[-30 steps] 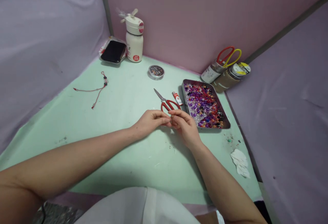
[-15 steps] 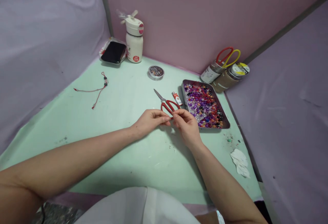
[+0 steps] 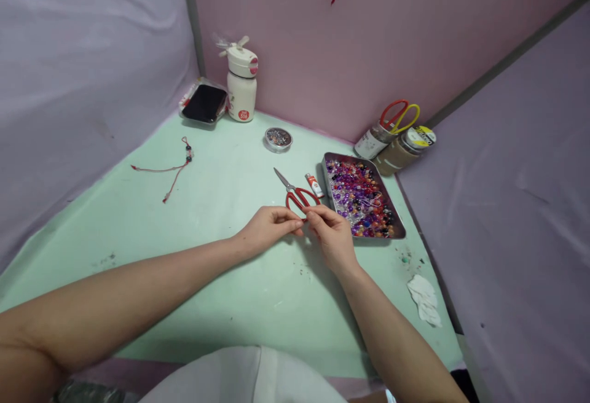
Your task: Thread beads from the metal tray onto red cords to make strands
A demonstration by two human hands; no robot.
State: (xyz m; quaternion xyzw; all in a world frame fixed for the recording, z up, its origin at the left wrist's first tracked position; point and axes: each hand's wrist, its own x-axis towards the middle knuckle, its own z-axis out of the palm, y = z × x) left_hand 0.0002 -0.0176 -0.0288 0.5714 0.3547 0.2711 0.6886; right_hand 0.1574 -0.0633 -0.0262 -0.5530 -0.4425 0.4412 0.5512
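My left hand [image 3: 273,225] and my right hand [image 3: 330,231] meet fingertip to fingertip above the middle of the table. Both are closed in a pinch; whatever lies between the fingers is too small to make out. Just beyond them lies a pair of scissors [image 3: 289,187] with red handles, blades pointing away to the left, the handles partly hidden by my fingers. A small red and white lighter [image 3: 314,185] rests beside the scissors. Close to my right hand is a metal tray [image 3: 400,231] of purple, red, orange and black beads [image 3: 357,191].
On the left lies a red cord bracelet [image 3: 188,158] with dark beads. A round clear case [image 3: 278,139], a white bottle [image 3: 241,93] and a black phone-like object [image 3: 205,103] stand farther back. Two jars [image 3: 401,152], one holding coloured handles, lean at the back right. Crumpled tissue [image 3: 424,300] lies at right.
The whole view has shifted slightly, so the table sits lower and more of the hanging red and white cord shows. My hands stay together in nearly the same pose.
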